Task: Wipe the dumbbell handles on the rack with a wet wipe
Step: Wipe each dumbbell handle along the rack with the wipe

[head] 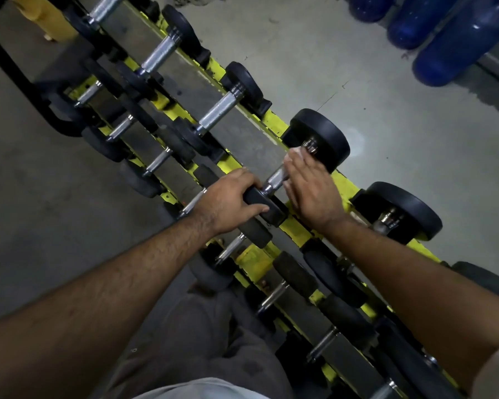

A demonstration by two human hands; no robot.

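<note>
A yellow-and-black dumbbell rack (pixel 274 122) runs diagonally from top left to bottom right, carrying several black dumbbells with chrome handles. My left hand (pixel 228 197) grips the near black head (pixel 264 204) of one top-row dumbbell. My right hand (pixel 308 188) lies over that dumbbell's chrome handle (pixel 275 180), fingers fairly straight. A white wet wipe (pixel 296 153) shows at my fingertips, pressed against the handle near the far head (pixel 320 136). How my right thumb lies is hidden.
More dumbbells (pixel 225 105) fill the upper row to the left and another (pixel 398 211) sits to the right; lower rows lie beneath my arms. Blue water jugs (pixel 455 44) stand on the grey concrete floor (pixel 357 67) at top right. A yellow object (pixel 46 15) is at top left.
</note>
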